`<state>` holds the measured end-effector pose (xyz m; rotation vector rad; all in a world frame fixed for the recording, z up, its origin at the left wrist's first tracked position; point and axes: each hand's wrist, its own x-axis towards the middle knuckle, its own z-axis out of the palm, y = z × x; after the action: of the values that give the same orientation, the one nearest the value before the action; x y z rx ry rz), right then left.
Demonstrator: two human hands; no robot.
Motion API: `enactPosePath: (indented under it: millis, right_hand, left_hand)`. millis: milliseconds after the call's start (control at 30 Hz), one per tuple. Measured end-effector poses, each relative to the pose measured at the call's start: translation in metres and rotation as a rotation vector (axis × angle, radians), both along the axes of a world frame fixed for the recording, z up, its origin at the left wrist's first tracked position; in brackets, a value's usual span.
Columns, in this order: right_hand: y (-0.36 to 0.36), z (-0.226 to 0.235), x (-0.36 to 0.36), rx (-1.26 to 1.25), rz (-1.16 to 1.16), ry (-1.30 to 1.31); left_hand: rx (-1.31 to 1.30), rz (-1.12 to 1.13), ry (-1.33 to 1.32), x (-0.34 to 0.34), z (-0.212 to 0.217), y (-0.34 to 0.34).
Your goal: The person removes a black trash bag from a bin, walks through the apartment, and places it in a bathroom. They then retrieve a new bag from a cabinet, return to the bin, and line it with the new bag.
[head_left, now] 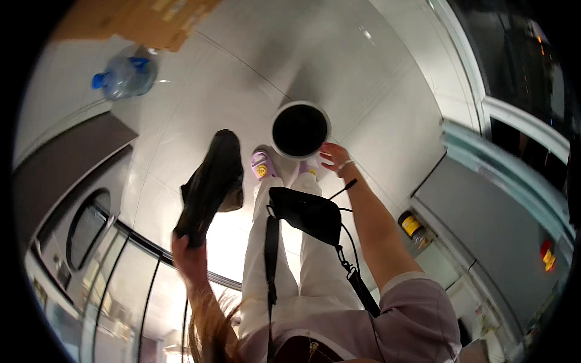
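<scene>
Black bag (213,175) (looks like plastic) is out on the left, over the floor, with the left hand (190,261) clamped on its near end. Guessing that grip is just the narrowest bit to grab, and holding it off to the side keeps it clear of the legs. There's a paler brownish patch on its side, can't tell what that is.

Right hand (334,157) is well apart from the left, fingers loosely spread by the rim of a round bin (327,115). Can't tell if they're actually touching it. Bin's mouth faces up, right by the purple shoes (261,165), probably there for easy reach.

Floor (387,109) is pale, shiny tile with thin seams. Clear water bottle (130,78) lies on its side near some cardboard (136,21), a front-loading washer (88,228) sits left, and a dark window (514,60) is upper right.
</scene>
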<state>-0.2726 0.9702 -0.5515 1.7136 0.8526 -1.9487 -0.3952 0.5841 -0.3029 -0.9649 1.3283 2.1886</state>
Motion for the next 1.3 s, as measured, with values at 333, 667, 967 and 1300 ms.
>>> enactPosePath:
  millis: [333, 667, 967, 1300]
  right_hand:
    - [-0.032, 0.378, -0.213, 0.441, 1.119, 0.890]
    - [-0.339, 0.477, -0.056, -0.131, 2.049, 1.617]
    - [-0.475, 0.493, 0.176, -0.462, 2.022, 1.906]
    - [-0.723, 0.493, 0.445, -0.431, 1.976, 2.213]
  left_hand:
    - [0.100, 0.098, 0.081, 0.054, 0.124, 0.013]
    - [-0.085, 0.491, 0.186, 0.200, 0.253, -0.059]
    - [-0.275, 0.878, 0.233, 0.434, 0.303, -0.139]
    - [-0.608, 1.068, 0.175, 0.709, 0.327, -0.342]
